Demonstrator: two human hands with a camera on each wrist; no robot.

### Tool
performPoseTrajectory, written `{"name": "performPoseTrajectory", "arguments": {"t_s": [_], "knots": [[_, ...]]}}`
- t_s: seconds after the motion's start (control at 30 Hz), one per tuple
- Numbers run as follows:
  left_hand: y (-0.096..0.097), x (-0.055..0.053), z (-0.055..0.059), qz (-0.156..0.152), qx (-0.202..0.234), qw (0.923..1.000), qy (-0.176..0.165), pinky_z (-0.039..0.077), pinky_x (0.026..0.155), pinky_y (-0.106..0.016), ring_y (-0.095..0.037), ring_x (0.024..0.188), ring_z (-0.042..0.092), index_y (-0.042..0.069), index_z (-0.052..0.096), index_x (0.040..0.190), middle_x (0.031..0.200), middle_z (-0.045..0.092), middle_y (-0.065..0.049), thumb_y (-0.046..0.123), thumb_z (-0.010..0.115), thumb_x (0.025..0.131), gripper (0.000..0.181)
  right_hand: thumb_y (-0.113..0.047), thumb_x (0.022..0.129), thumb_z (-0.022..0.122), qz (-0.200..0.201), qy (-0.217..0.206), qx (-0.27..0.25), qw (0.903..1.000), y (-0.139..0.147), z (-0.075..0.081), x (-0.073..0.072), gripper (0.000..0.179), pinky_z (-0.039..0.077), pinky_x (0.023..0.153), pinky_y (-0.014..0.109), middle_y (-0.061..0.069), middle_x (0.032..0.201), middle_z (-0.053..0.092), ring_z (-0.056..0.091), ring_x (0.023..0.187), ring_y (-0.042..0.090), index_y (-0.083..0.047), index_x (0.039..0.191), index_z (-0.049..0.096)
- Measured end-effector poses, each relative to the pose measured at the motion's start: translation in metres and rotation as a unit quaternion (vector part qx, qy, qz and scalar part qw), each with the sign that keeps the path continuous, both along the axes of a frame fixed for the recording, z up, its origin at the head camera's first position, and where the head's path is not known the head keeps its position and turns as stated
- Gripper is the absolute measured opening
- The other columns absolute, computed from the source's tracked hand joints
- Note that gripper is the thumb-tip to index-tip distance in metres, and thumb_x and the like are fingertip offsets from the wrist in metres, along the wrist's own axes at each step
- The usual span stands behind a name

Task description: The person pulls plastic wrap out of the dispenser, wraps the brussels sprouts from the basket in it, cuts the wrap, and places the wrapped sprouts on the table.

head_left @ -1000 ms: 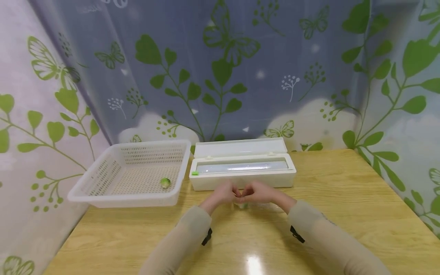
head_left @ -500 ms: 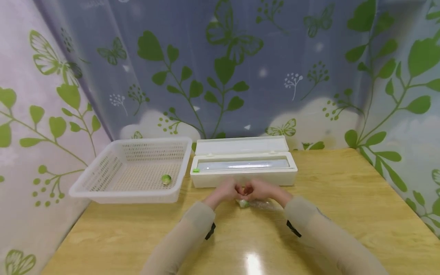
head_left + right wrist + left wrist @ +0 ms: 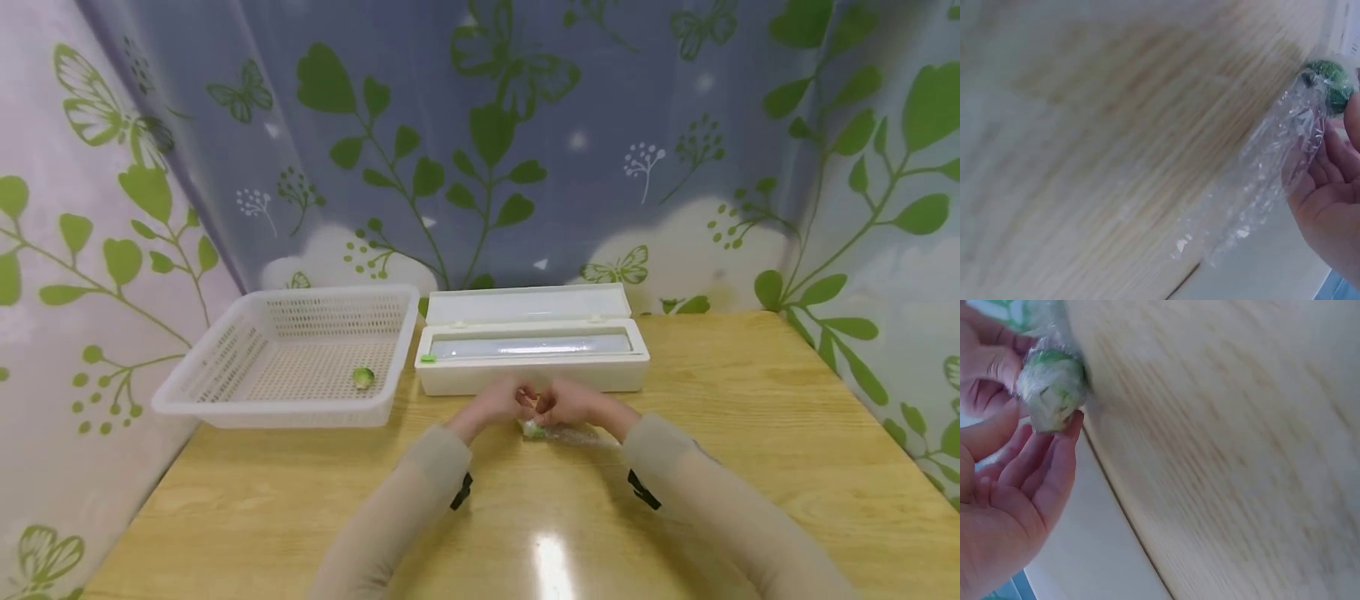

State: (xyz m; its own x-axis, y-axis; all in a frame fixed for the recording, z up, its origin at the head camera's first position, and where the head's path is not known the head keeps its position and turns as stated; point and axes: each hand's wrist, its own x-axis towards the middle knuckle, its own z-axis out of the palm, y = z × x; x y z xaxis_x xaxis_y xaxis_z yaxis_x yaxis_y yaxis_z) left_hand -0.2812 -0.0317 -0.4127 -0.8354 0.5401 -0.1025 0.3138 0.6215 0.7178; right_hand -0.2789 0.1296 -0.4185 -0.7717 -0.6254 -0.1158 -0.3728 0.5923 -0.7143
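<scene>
Both hands meet at a small green sprout (image 3: pixel 1057 394), partly wrapped in clear film (image 3: pixel 1260 175). The left hand (image 3: pixel 497 402) pinches it between thumb and fingertips; the right hand (image 3: pixel 572 402) pinches it through the film from the other side, a crinkled tail trailing off beneath that palm. The sprout sits just in front of a long white box (image 3: pixel 531 379), its lid (image 3: pixel 528 305) tipped back and a shiny roll (image 3: pixel 532 346) inside; whether it touches the bench (image 3: pixel 750 433), I can't tell. Over to the left, another sprout (image 3: pixel 363 377) lies in a white slotted basket (image 3: pixel 273 411).
</scene>
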Motion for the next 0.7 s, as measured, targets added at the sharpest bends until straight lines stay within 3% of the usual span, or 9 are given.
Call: {"name": "performPoseTrajectory", "arguments": {"t_s": [0.07,0.17,0.27,0.33,0.43,0.57,0.7], "knots": [[-0.004,0.000,0.002,0.011,0.053,0.9979,-0.037,0.048,0.072,-0.028,-0.027,0.093,0.056,-0.006,0.053,0.104,0.097,0.060,-0.018,0.000,0.061,0.080,0.026,-0.006,0.081,0.063,-0.010,-0.020,-0.011,0.9997,0.001,0.002,0.002,0.024,0.045,0.061,0.025,0.013,0.087,0.063,0.053,0.069,0.012,0.011,0.097,0.061],[-0.010,-0.001,0.007,0.044,0.135,0.9876,-0.067,0.048,0.076,-0.035,-0.032,0.100,0.053,-0.008,0.048,0.112,0.108,0.055,-0.024,0.003,0.054,0.086,0.029,-0.009,0.084,0.059,-0.049,-0.064,-0.050,0.9955,0.004,0.006,0.003,0.035,0.047,0.064,0.028,0.017,0.097,0.061,0.054,0.075,0.014,0.014,0.109,0.053],[-0.016,-0.003,0.011,0.078,0.190,0.9757,-0.077,0.046,0.079,-0.041,-0.032,0.099,0.054,-0.009,0.047,0.113,0.108,0.054,-0.024,0.009,0.050,0.090,0.030,-0.009,0.086,0.056,-0.096,-0.093,-0.114,0.9845,0.008,0.015,0.004,0.037,0.048,0.069,0.032,0.017,0.097,0.059,0.055,0.079,0.017,0.015,0.114,0.049],[-0.018,-0.003,0.013,0.091,0.204,0.9702,-0.094,0.045,0.081,-0.043,-0.031,0.096,0.056,-0.009,0.048,0.112,0.106,0.055,-0.022,0.014,0.050,0.090,0.032,-0.009,0.087,0.055,-0.125,-0.100,-0.154,0.9750,0.010,0.021,0.005,0.038,0.048,0.073,0.035,0.018,0.099,0.057,0.056,0.083,0.019,0.015,0.115,0.046],[-0.020,-0.002,0.010,0.079,0.203,0.9670,-0.132,0.043,0.083,-0.043,-0.028,0.097,0.056,-0.006,0.049,0.113,0.106,0.056,-0.019,0.020,0.051,0.091,0.035,-0.009,0.088,0.054,-0.154,-0.103,-0.202,0.9618,0.012,0.027,0.006,0.040,0.047,0.078,0.038,0.021,0.102,0.055,0.056,0.089,0.025,0.014,0.119,0.043],[-0.017,0.003,0.003,0.038,0.194,0.9652,-0.171,0.044,0.083,-0.042,-0.028,0.098,0.056,-0.005,0.047,0.116,0.109,0.056,-0.018,0.021,0.054,0.089,0.038,-0.010,0.089,0.052,-0.182,-0.118,-0.249,0.9439,0.014,0.030,0.007,0.041,0.046,0.082,0.037,0.023,0.107,0.052,0.055,0.095,0.028,0.015,0.119,0.041],[-0.011,0.009,0.000,0.008,0.181,0.9672,-0.178,0.047,0.078,-0.039,-0.024,0.093,0.058,-0.005,0.048,0.116,0.107,0.057,-0.014,0.020,0.059,0.085,0.042,-0.012,0.091,0.050,-0.201,-0.140,-0.292,0.9245,0.014,0.030,0.009,0.041,0.044,0.084,0.036,0.025,0.109,0.049,0.055,0.096,0.026,0.017,0.118,0.038]]}}
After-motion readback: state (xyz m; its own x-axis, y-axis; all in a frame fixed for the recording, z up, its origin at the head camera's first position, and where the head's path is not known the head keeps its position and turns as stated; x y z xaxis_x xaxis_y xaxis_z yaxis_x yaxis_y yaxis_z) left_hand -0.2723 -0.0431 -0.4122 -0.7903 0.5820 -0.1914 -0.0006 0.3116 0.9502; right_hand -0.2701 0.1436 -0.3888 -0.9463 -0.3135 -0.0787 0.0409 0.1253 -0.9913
